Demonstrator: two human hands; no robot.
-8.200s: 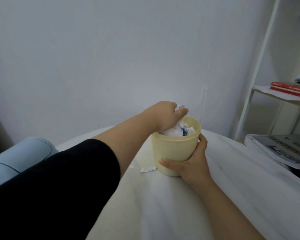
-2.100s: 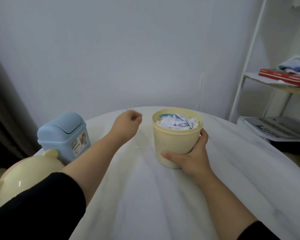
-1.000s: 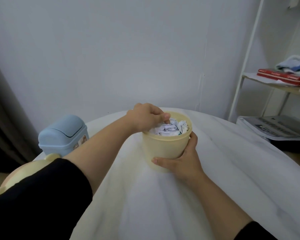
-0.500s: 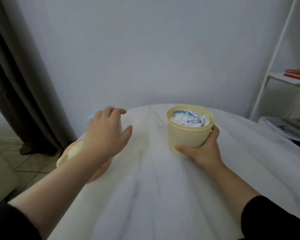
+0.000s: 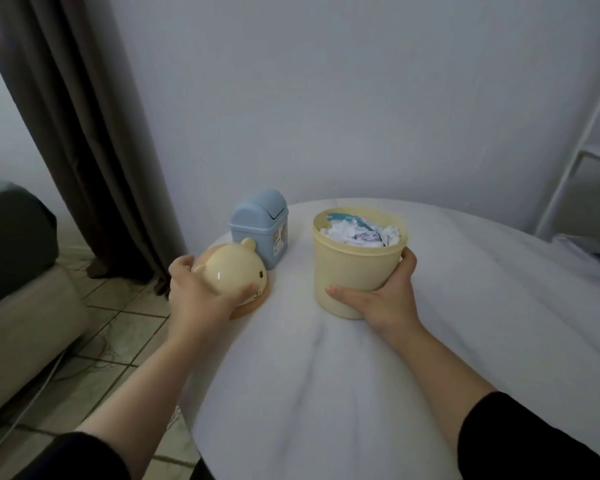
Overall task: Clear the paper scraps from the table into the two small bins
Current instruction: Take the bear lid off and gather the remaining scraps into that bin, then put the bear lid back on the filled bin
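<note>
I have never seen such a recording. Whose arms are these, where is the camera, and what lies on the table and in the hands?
There is no machine: these are one person's bare hands, filmed by a camera worn on the head, looking forward and down. The left hand grips a cream bear-faced dome, perhaps a lid. The right hand holds a cream bin full of paper scraps. A blue bin stands behind the dome on the white table.

open bin (image 5: 355,268) of paper scraps (image 5: 359,233) mid-table (image 5: 326,393), lidded bin (image 5: 260,228) left, bear-shaped lid (image 5: 231,271) before it
</note>
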